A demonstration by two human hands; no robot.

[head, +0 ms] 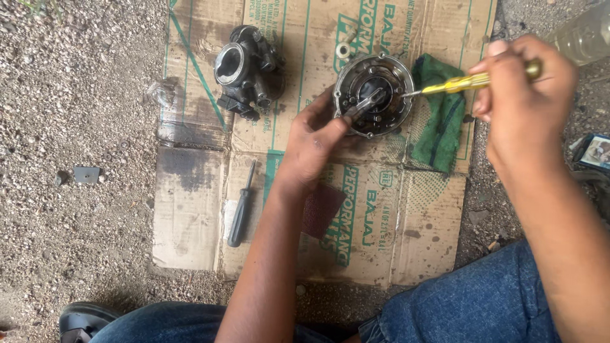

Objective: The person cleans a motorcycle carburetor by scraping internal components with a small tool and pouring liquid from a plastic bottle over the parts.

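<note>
Person sits on gravel ground over flattened cardboard (190,209). Left hand (311,143) steadies a round metal cover (373,95) lying on the cardboard, grip pinched on a small metal piece at the cover's middle. Right hand (524,95) has its grip closed around a yellow-handled screwdriver (454,82), tip touching the cover's right rim. Green rag (441,124) lies just right of the cover, partly under it. Carburetor (246,70) sits well left of the cover on the cardboard. Black screwdriver (241,206) lies lower left, untouched, near a dark red sandpaper piece (323,206). Clear bottle (581,35) at top right on the gravel.
</note>
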